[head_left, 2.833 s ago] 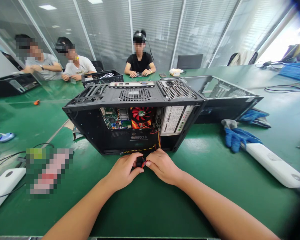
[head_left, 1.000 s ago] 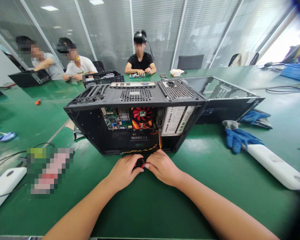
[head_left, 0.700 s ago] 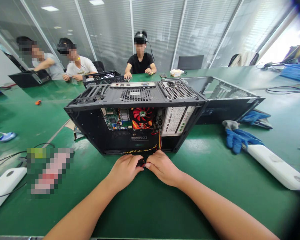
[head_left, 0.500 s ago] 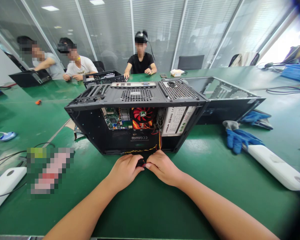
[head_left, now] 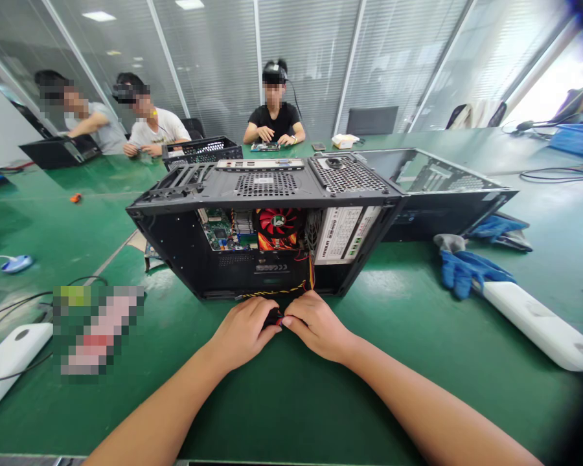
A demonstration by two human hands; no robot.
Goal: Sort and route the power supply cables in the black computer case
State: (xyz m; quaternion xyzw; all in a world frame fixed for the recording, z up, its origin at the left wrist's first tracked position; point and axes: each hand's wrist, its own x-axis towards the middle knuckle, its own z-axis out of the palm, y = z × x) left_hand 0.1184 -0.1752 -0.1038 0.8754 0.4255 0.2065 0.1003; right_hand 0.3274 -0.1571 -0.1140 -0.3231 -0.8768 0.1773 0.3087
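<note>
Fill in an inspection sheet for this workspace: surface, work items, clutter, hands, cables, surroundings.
Surface: glossy green tabletop, reflecting light.
Work items: black metal open-sided computer case with a round red fan inside; small black-and-red part in front, mostly hidden by fingers.
Clutter: blue-and-grey fabric gloves and a long white rounded object at right.
Hands: left hand and right hand close together, both gripping the small black-and-red part.
Cables: yellow-and-black wires along the case's lower edge; thin black cables at left.
Surroundings: three people across the table; grey glass partition behind.
</note>
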